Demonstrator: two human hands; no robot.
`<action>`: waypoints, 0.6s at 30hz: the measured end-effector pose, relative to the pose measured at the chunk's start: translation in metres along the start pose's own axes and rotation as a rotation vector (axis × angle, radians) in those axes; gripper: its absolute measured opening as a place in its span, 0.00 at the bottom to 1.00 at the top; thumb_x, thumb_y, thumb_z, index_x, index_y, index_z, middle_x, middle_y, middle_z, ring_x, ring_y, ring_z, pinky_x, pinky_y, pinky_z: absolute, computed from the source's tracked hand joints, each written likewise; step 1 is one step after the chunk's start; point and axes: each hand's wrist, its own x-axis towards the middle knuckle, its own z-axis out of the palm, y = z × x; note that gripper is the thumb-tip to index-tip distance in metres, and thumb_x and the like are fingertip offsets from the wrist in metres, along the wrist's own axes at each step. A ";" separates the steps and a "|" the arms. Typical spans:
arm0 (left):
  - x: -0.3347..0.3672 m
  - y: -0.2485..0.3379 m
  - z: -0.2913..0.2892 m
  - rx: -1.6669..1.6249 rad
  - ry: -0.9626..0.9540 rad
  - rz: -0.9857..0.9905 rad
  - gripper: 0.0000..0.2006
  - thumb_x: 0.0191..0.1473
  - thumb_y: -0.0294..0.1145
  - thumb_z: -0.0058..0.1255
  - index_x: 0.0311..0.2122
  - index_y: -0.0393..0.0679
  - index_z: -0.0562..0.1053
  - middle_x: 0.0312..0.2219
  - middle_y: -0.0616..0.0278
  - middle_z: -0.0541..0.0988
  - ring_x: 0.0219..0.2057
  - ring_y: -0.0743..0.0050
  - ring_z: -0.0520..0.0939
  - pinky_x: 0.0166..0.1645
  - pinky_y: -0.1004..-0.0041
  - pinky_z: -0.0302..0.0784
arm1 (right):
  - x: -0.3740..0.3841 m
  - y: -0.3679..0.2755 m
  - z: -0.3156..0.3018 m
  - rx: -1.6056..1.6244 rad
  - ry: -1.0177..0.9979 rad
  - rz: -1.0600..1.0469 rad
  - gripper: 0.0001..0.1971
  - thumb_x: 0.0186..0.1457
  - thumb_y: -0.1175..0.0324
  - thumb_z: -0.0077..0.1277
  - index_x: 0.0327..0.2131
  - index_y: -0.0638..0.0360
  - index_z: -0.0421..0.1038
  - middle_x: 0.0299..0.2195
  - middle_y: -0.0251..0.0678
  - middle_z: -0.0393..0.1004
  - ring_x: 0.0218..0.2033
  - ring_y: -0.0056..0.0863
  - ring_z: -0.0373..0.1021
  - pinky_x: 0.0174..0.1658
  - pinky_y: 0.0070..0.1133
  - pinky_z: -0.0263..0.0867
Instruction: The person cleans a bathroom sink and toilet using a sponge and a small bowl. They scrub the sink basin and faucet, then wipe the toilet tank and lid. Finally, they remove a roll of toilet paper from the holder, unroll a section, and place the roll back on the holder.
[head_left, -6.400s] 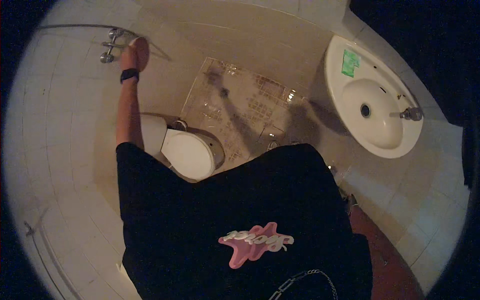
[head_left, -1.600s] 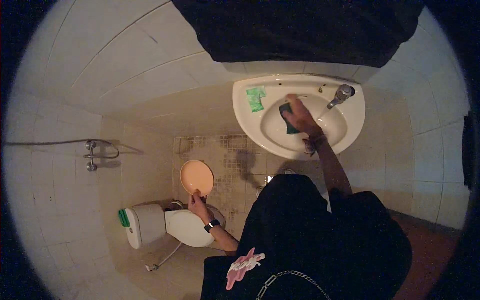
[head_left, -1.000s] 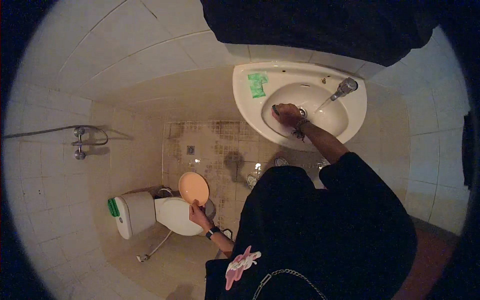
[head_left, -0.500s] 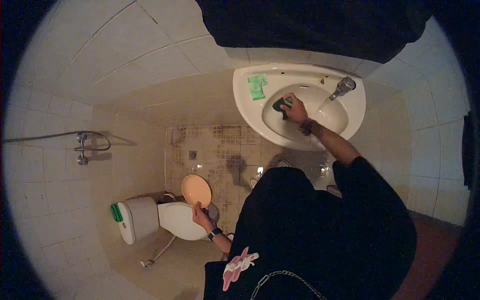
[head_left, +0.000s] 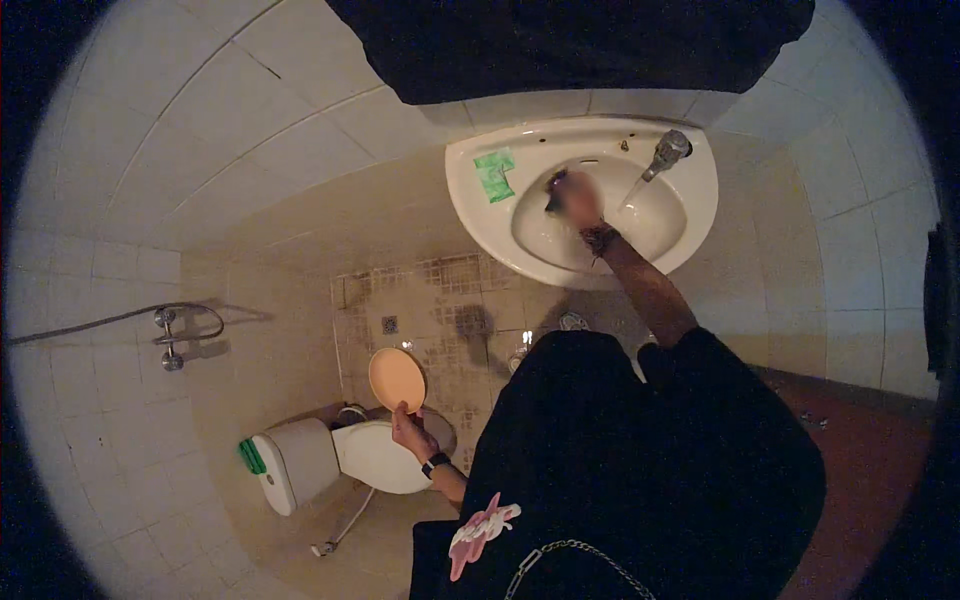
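At lower left, the person's left grip pinches the orange plate by its lower rim, while the blurred right grip, upper right, holds a dark sponge jutting leftward inside the sink.

On my near left I see a white toilet; left, a shower tap; far, black cloth.

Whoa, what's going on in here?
A person is standing at a sink. Their left hand holds a peach plate by its edge, out away from the sink. Their right hand is down in the basin, blurred, with what looks like a dark sponge. Water is running from the tap, and a green wrapper lies on the sink's left end.
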 end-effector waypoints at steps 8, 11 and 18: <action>0.023 -0.010 0.011 -0.058 -0.131 -0.062 0.10 0.49 0.29 0.51 0.35 0.33 0.73 0.29 0.60 0.75 0.30 0.72 0.74 0.35 0.74 0.70 | -0.034 0.005 -0.002 -0.342 -0.490 -0.213 0.27 0.49 0.58 0.53 0.50 0.60 0.59 0.42 0.53 0.68 0.37 0.42 0.70 0.38 0.34 0.68; 0.031 -0.009 0.014 -0.057 -0.031 -0.075 0.09 0.49 0.29 0.52 0.33 0.34 0.73 0.27 0.62 0.74 0.29 0.74 0.73 0.32 0.76 0.69 | -0.086 -0.085 -0.010 0.050 -0.717 0.219 0.29 0.49 0.54 0.54 0.49 0.63 0.60 0.42 0.48 0.69 0.39 0.37 0.70 0.37 0.29 0.69; 0.040 -0.003 0.039 0.025 -0.206 -0.100 0.08 0.47 0.30 0.54 0.31 0.38 0.73 0.29 0.64 0.73 0.30 0.75 0.73 0.32 0.79 0.68 | -0.111 -0.094 -0.087 0.086 -0.313 0.034 0.23 0.46 0.58 0.58 0.42 0.64 0.67 0.35 0.40 0.73 0.37 0.32 0.71 0.41 0.26 0.67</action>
